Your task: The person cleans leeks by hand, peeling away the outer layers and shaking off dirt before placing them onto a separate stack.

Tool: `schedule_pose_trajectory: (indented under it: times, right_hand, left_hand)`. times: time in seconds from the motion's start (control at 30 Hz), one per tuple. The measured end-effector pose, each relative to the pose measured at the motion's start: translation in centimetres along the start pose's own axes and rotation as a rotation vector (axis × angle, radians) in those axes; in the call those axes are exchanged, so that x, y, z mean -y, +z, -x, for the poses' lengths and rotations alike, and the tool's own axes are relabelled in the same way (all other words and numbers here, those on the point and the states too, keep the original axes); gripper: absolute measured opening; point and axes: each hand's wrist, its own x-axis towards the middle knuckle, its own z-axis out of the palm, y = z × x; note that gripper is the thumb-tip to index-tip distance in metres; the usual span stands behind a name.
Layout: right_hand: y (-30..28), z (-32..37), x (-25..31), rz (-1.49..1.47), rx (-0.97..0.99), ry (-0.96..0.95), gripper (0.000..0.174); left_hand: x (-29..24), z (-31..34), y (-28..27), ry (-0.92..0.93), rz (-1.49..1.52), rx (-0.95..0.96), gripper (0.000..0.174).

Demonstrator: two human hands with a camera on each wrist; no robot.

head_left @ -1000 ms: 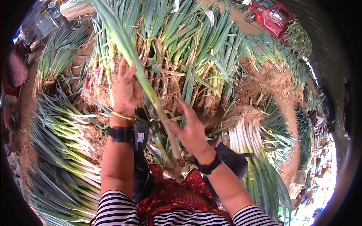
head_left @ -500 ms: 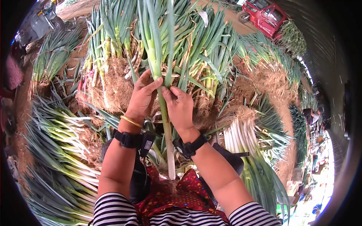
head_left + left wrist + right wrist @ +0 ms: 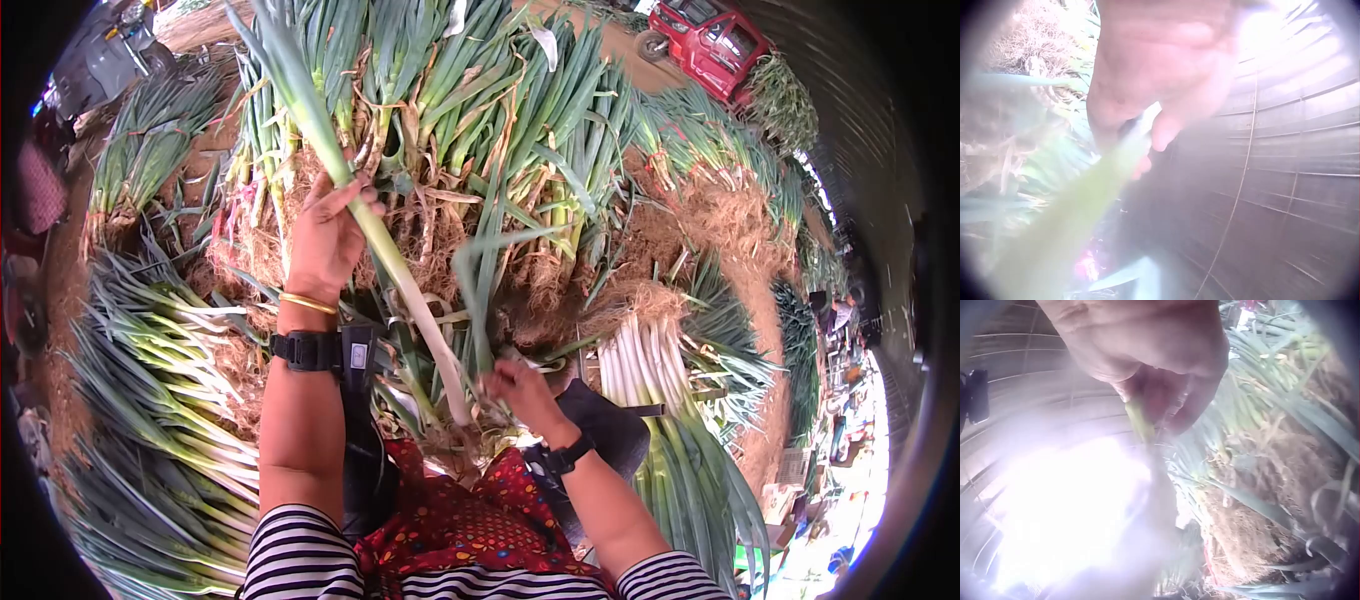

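Observation:
A long green onion (image 3: pixel 412 290) slants across the middle of the head view, leafy top at upper left and white root end down near the red patterned apron (image 3: pixel 465 520). My left hand (image 3: pixel 328 240) grips it where the green meets the pale stalk, and the left wrist view shows the fingers around it. Lower right of the stalk, my right hand (image 3: pixel 528 398) pinches a stripped outer leaf (image 3: pixel 474 300), which stands up blurred and bent over at its top. In the right wrist view the leaf's yellow-green end (image 3: pixel 1141 422) comes out from between the curled fingers.
Upright green onion bundles (image 3: pixel 440 100) with shaggy roots stand in front. A pile of onions (image 3: pixel 170 400) lies at left. White-stalked onions (image 3: pixel 650 365) lie at right beside my knee. Further back are more bundles (image 3: pixel 155 140) and a red vehicle (image 3: pixel 705 45).
Both hands first met on the stalk at mid view. Since then the left hand has swung the onion up and left, while the right has pulled an outer leaf down and right, baring paler stalk.

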Motion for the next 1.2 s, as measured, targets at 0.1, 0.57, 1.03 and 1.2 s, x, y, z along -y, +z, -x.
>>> schedule_pose_trajectory:
  times: [0.1, 0.57, 1.03, 1.2]
  right_hand:
    - [0.9, 3.3, -7.9, 0.676, 0.395, 0.179, 0.019]
    - [-2.2, -8.3, 12.5, 0.135, -0.274, -0.354, 0.034]
    - [-1.1, -10.7, 13.9, -0.581, 0.082, -0.133, 0.018]
    - [-0.9, -10.5, 13.4, -0.781, 0.061, 0.007, 0.013]
  left_hand:
    - [-0.5, 0.2, -0.2, -0.028, 0.105, 0.017, 0.030]
    - [3.5, 3.2, 4.2, -0.059, -0.227, 0.253, 0.030]
    - [2.4, 3.9, 4.5, -0.211, -0.310, 0.199, 0.032]
    - [2.8, 4.0, 4.5, -0.223, -0.344, 0.188, 0.032]
